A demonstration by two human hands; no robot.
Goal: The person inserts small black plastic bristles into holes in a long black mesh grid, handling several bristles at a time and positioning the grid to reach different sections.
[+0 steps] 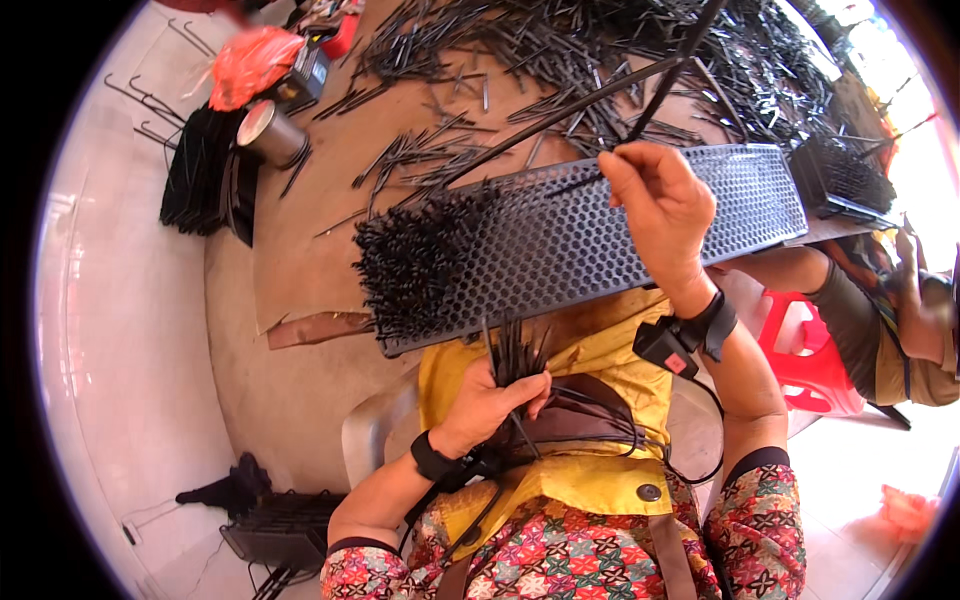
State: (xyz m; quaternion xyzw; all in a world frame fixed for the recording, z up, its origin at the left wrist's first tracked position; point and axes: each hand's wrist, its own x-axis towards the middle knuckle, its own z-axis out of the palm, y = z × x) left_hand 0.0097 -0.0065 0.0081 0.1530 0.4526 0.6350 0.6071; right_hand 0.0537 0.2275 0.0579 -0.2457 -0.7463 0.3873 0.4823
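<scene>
From the head camera, the left hand (487, 400) sits low over the lap, its grip pressed together around a bundle of thin black pins (515, 355) whose tips fan upward toward the underside of a long black perforated tray (640, 225). The right hand (655, 205) is raised in front of the tray's middle, fingers pinched together at the top edge; whatever it pinches is too thin to make out, though a long dark rod (570, 110) runs past just above it. The tray's left end bristles with pins already standing in its holes (420, 255); its lower edge hides part of the lap and yellow apron (600, 480). Behind it, the counter (330, 180) is strewn with loose pins (600, 50), blurred toward the rim. A metal cup (270, 132) lies at the counter's left. At right, another person's arm (860, 310) is cut off by the frame beside a red stool (805, 350).
</scene>
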